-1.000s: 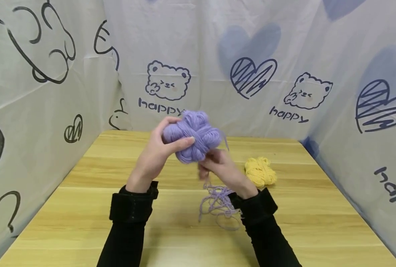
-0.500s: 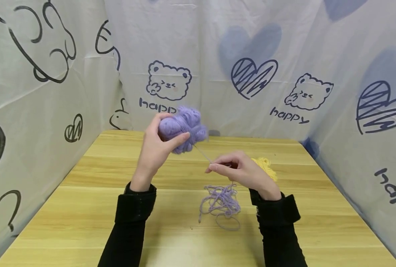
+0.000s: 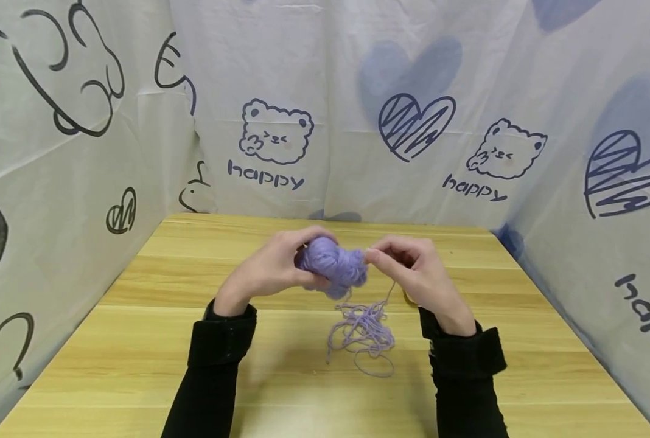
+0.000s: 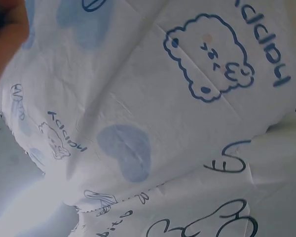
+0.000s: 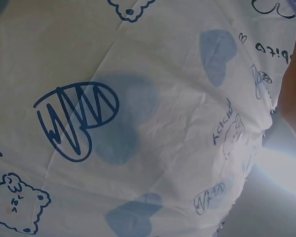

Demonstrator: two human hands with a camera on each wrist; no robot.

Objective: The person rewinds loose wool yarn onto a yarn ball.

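Purple yarn ball has dropped lower, over the table's middle; left hand grips it, right hand pinches its strand; backdrop says "happy"

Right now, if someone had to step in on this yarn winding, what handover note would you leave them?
Left hand: grips the soft purple yarn ball, held just above the light wooden table.
Right hand: pinches the thin purple strand right beside the ball.
The strand drops to a loose purple yarn tangle lying on the table in front of the hands.
Done: much of the yarn is wound into the ball.
Left: the loose tangle is not yet wound on.
The wrist views show only the printed white backdrop cloth.
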